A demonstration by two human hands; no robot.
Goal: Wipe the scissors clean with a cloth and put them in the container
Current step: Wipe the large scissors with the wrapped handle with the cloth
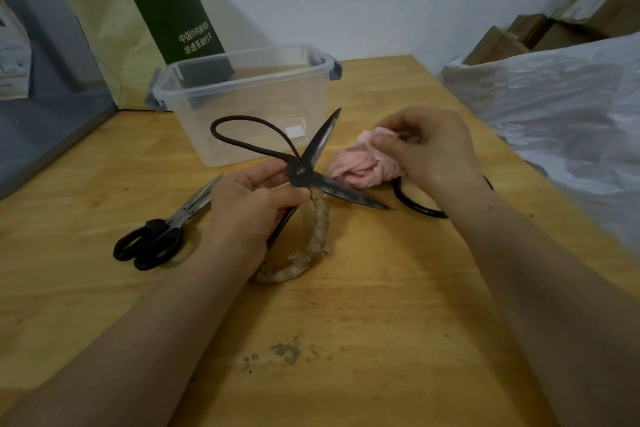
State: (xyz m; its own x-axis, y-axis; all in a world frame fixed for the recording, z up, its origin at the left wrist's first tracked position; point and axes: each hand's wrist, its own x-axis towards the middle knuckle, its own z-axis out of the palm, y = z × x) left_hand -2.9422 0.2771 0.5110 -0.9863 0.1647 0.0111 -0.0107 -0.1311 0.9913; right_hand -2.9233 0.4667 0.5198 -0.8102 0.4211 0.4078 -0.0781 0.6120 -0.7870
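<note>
Dark iron scissors [299,174], blades spread wide, are held above a wooden table [381,288] by the left hand [252,204], its thumb and fingers pinching beside the pivot. The right hand [436,149] clutches a bunched pink cloth [360,166] just beside the lower blade. Behind, the clear plastic container [263,104] holds no scissors yet. Wiping seems underway; black-handled scissors [156,239] and another dark handle loop [415,204] likely await their turn.
</note>
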